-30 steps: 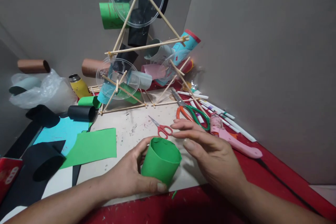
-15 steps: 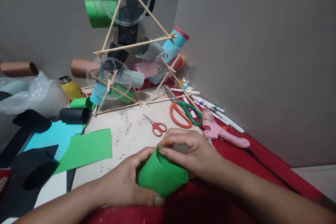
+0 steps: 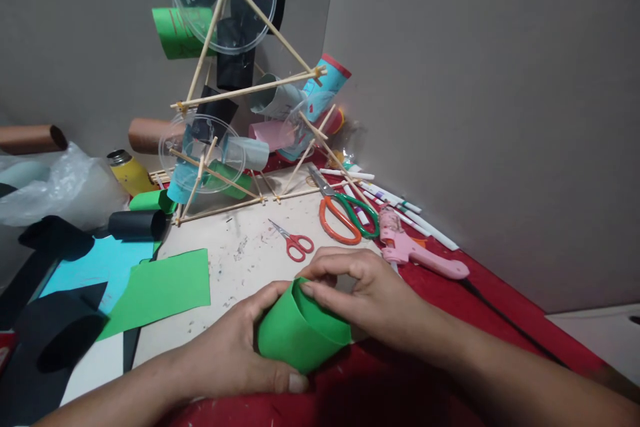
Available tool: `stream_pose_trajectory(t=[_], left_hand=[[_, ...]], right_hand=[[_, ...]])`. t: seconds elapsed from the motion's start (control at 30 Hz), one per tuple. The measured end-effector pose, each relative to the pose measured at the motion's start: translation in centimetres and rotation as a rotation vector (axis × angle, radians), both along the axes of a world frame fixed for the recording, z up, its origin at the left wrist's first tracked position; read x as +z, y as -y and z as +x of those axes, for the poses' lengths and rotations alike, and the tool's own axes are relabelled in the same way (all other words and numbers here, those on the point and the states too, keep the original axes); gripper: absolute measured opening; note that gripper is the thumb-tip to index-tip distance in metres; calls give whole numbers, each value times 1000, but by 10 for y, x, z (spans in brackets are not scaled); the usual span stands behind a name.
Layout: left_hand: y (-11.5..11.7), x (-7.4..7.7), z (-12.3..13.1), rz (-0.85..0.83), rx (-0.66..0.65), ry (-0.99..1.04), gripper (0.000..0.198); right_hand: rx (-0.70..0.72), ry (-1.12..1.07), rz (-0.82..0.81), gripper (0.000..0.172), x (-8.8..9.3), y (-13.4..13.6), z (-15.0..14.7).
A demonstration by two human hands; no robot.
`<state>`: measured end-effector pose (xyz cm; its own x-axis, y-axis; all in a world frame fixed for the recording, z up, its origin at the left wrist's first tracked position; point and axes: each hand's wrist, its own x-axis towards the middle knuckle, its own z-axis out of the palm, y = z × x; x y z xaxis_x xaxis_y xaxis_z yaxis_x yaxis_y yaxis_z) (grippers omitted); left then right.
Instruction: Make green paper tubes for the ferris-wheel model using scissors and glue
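Note:
A green paper tube (image 3: 295, 333) tilts over the near edge of the pale board, its opening facing up and toward the right. My left hand (image 3: 245, 340) wraps around its left side, with the thumb along the bottom. At the upper rim, my right hand (image 3: 360, 287) pinches the paper between thumb and fingers; the thumb reaches inside the opening. Just beyond the hands lie small red-handled scissors (image 3: 297, 245). Larger scissors with orange and green handles (image 3: 340, 217) rest farther back, beside a pink glue gun (image 3: 420, 255).
A wooden-stick frame (image 3: 250, 88) with clear plastic lids and paper tubes stands at the back. Green paper (image 3: 173, 283), blue paper (image 3: 100, 263) and black paper rolls (image 3: 137, 223) lie left. Several white markers (image 3: 425, 223) lie near the right wall. A yellow bottle (image 3: 131, 173) stands back left.
The view has shifted slightly, so most things sit a little farther left. Both hands keep their hold on the green tube, which is nearly in the same pose.

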<state>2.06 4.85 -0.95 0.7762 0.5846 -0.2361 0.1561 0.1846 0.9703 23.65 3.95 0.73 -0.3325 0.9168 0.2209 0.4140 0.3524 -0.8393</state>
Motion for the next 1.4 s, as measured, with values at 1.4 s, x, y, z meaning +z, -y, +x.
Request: stream_pose_trajectory(t=[1.4], left_hand=[[-21, -11, -8, -320, 129, 317, 60]], right_hand=[[356, -382, -249, 21, -8, 38, 19]])
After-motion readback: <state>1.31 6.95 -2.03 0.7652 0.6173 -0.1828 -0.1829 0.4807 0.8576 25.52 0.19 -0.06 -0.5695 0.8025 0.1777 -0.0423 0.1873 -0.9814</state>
